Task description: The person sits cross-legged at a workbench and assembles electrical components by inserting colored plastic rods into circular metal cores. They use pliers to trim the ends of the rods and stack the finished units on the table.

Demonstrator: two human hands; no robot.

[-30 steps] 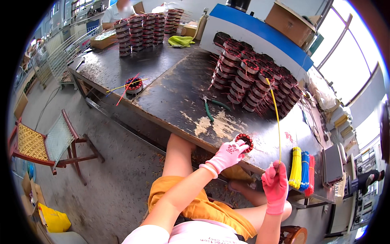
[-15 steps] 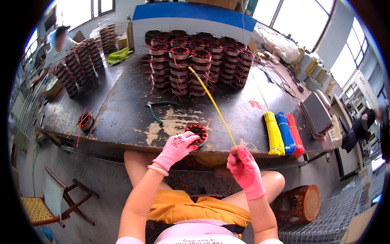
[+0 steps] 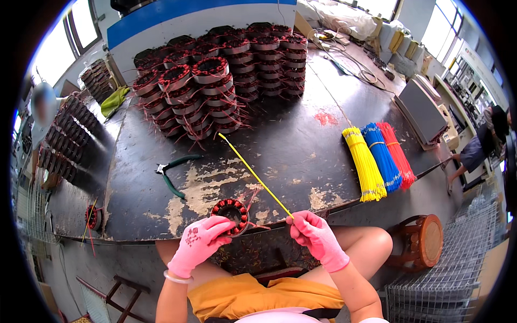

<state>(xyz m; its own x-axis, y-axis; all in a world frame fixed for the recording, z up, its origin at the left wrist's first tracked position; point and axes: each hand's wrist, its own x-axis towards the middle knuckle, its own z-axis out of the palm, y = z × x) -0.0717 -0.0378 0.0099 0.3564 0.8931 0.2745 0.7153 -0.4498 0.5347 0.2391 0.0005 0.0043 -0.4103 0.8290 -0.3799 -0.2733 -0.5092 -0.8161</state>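
Note:
My left hand [image 3: 199, 242], in a pink glove, grips the near left side of a motor stator [image 3: 244, 213], its fingers reaching into the ring's opening. The stator is a metal ring with red windings and loose red wire ends, at the table's front edge. To its right, my right hand [image 3: 315, 237], also gloved in pink, pinches the near end of a long yellow wire [image 3: 255, 175]. The wire slants up and away to the left, its far tip in front of the stacked stators [image 3: 183, 102]. Green-handled nippers [image 3: 173, 173] lie beyond my left hand.
Bundles of yellow wires [image 3: 364, 164], blue wires [image 3: 383, 156] and red wires [image 3: 397, 155] lie at the right. Another stator [image 3: 94, 218] with colored wires sits at the left edge. A wooden stool [image 3: 425, 243] stands right of my legs. A person [image 3: 46, 116] is at the far left.
The head view has turned and come nearer the table, so the stacks and nippers appear farther left. My left hand keeps hold of the stator, my right hand of the yellow wire.

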